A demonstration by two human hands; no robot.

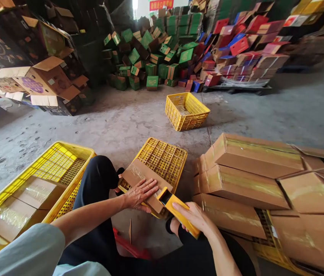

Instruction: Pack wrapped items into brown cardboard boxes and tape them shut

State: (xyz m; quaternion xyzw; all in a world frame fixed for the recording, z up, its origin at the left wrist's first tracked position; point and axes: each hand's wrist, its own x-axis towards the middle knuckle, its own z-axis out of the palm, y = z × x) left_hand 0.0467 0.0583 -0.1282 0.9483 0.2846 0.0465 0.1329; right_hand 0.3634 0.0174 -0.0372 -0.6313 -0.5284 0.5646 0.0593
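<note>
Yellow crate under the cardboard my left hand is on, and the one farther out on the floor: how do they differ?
The near crate lies with its flat grid side up; the far crate stands open side up. The near crate bears cardboard under the left hand, while the far crate has something pale inside. Both are yellow and openwork.
</note>
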